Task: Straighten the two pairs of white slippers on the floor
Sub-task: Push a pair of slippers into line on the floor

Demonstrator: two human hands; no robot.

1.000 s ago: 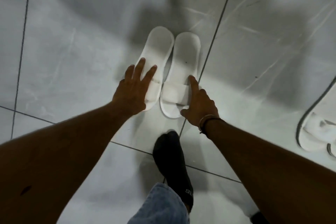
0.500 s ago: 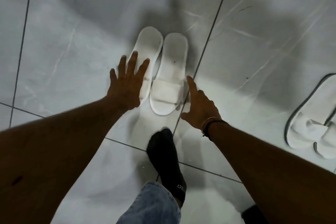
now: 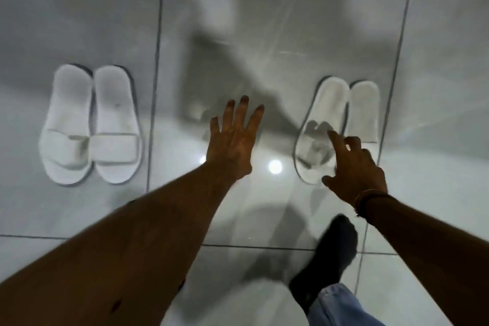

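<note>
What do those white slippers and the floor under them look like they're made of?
The left pair of slippers looks like soft matte cloth, perhaps terry: no shine, a limp band across. The right pair looks alike. The floor seems to be glossy grey tile, showing lamp reflections, pale veins and dark joints.

No writing, brand, number or sign can be read anywhere in this view. The two pairs of white slippers show plain straps and soles. The floor tiles bear only veining, and the sock and the jeans show no legible mark.
</note>
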